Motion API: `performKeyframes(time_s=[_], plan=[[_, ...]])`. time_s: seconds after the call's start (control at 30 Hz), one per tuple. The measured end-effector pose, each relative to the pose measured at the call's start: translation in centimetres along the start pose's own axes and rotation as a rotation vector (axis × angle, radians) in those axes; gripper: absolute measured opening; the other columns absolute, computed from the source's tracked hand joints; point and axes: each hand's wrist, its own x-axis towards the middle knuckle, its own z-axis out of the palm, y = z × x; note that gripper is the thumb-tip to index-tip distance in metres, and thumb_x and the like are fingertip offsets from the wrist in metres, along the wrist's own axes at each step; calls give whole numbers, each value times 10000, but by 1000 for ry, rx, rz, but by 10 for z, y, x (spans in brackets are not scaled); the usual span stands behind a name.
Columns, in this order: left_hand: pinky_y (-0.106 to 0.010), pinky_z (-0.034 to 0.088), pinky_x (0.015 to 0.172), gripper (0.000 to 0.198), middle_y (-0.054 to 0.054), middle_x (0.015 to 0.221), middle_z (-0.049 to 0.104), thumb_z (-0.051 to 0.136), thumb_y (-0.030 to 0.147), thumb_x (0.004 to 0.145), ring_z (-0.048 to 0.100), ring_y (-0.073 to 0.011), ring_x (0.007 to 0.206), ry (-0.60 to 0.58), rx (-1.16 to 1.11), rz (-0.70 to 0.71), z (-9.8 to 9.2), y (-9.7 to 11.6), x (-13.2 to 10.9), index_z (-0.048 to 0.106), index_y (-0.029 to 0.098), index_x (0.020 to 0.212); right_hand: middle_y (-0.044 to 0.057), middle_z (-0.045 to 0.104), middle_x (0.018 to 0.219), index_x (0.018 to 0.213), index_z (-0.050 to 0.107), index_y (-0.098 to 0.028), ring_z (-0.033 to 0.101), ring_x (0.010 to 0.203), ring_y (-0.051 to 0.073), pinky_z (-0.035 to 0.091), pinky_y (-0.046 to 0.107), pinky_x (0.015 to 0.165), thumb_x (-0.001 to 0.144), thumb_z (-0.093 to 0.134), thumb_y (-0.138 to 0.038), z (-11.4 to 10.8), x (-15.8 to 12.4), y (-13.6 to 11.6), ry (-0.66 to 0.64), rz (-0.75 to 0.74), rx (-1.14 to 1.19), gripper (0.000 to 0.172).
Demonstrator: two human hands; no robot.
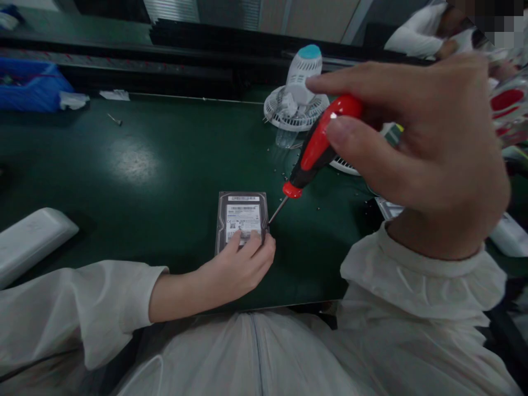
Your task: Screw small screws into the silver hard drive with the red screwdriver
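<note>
A hard drive (pixel 243 215) with a white printed label lies on the green table. My left hand (pixel 235 267) holds it at its near right corner, fingertips on the label and along the right edge. In my right hand (pixel 433 143) is a red and black screwdriver (pixel 317 142), gripped by its handle and tilted down to the left. Its shaft reaches the drive's right edge, close to my left fingers. Whether the tip sits in a screw is too small to tell.
Behind the screwdriver stands a small white fan (pixel 304 74) with a blue cap, beside a clear plastic cup (pixel 285 137). Small screws lie scattered near them. A white casing (pixel 37 242) is at the left, a blue bin (pixel 33 85) at the far left. Another person's sleeve (pixel 416 33) shows top right.
</note>
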Motion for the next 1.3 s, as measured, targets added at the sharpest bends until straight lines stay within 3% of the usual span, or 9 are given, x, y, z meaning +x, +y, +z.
performKeyframes(time_s=[0.13, 0.33, 0.5, 0.67, 0.83, 0.93, 1.1, 1.23, 1.3], plan=[[-450, 549, 885, 399, -140, 1385, 657, 527, 259, 1033, 615, -309, 1139, -4, 19, -3, -2, 1, 1, 662, 88, 1367, -23, 690, 1139, 1404, 612, -205, 596, 843, 90, 456, 291, 786, 1035, 376, -397, -1, 0, -2, -25, -39, 94, 478], [-454, 547, 882, 411, -148, 1385, 656, 541, 272, 1034, 627, -309, 1131, 5, 20, 4, -1, 0, 1, 650, 81, 1381, 21, 606, 910, 1095, 670, -180, 475, 702, 94, 419, 339, 758, 1054, 343, -586, 3, 3, -13, -45, 52, 1, 523], [-457, 552, 892, 407, -146, 1388, 653, 541, 278, 1038, 630, -307, 1125, 0, 9, 12, 0, -1, 0, 654, 85, 1377, 11, 634, 1063, 1248, 620, -222, 576, 858, 117, 482, 315, 850, 1074, 285, -389, 0, 1, -11, -58, -59, 101, 413], [-449, 556, 888, 401, -145, 1390, 659, 529, 273, 1042, 626, -307, 1134, 20, 12, 9, 1, -1, 0, 659, 91, 1375, 17, 636, 922, 1200, 669, -181, 624, 822, 136, 521, 333, 902, 1053, 424, -458, 1, 0, -14, 11, -30, 6, 398], [-441, 558, 880, 406, -147, 1392, 658, 520, 279, 1049, 626, -304, 1135, 7, 2, 25, 1, -3, 1, 653, 93, 1384, 58, 672, 1239, 1361, 588, -137, 680, 1054, 178, 518, 335, 941, 1079, 231, -334, 2, 4, -10, -65, -119, 112, 495], [-440, 561, 884, 410, -145, 1395, 654, 512, 270, 1050, 624, -306, 1141, 6, -7, 25, 1, -3, 0, 646, 87, 1392, 35, 706, 1165, 1336, 621, -189, 655, 885, 150, 476, 344, 815, 1060, 339, -329, 4, 3, -4, 12, -143, 78, 419], [-441, 559, 884, 415, -154, 1406, 645, 511, 275, 1050, 627, -310, 1143, 15, -8, 28, 1, -4, -2, 642, 78, 1391, -25, 669, 903, 1216, 697, -268, 470, 642, 73, 365, 325, 685, 971, 608, -360, 8, -1, 1, 142, -151, 42, 276], [-435, 552, 896, 411, -155, 1408, 646, 508, 273, 1051, 629, -304, 1141, 11, -14, 33, 0, -4, -3, 643, 83, 1389, -16, 742, 1229, 1437, 617, -255, 702, 920, 120, 486, 304, 781, 1052, 406, -330, 9, -3, 2, 95, -189, 191, 446], [-435, 548, 900, 413, -159, 1416, 642, 514, 274, 1049, 629, -305, 1147, 13, -18, 36, 0, -4, -3, 640, 81, 1392, -33, 726, 1306, 1471, 596, -277, 726, 976, 134, 513, 295, 770, 1037, 445, -320, 9, -4, 3, 104, -179, 241, 462]])
